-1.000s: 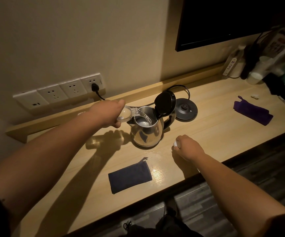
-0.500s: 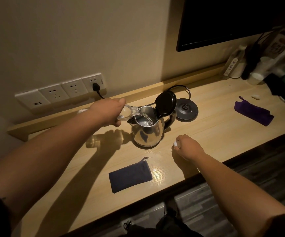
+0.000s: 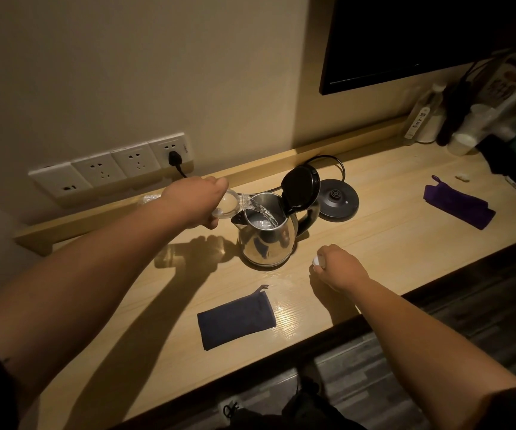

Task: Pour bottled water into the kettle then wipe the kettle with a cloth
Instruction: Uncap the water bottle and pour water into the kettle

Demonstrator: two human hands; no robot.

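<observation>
A steel kettle [image 3: 266, 243] stands on the wooden desk [image 3: 390, 243] with its black lid [image 3: 300, 187] flipped up. My left hand [image 3: 193, 201] grips a clear water bottle [image 3: 228, 204], tipped nearly level, its neck over the kettle's mouth. A stream of water runs from it into the kettle. My right hand [image 3: 338, 268] rests as a fist on the desk to the right of the kettle, closed on a small white bottle cap [image 3: 317, 261]. A dark blue cloth [image 3: 236, 319] lies flat near the front edge, below the kettle.
The kettle's black base [image 3: 337, 198] sits behind it on the right, its cord running to the wall sockets [image 3: 111, 169]. A purple cloth [image 3: 458, 201] lies at the right. Bottles and cups [image 3: 464, 131] crowd the far right corner under a dark screen [image 3: 421, 35]. Wet patches shine on the desk.
The bottle stays tipped and water keeps flowing into the kettle. Both hands hold almost the same place.
</observation>
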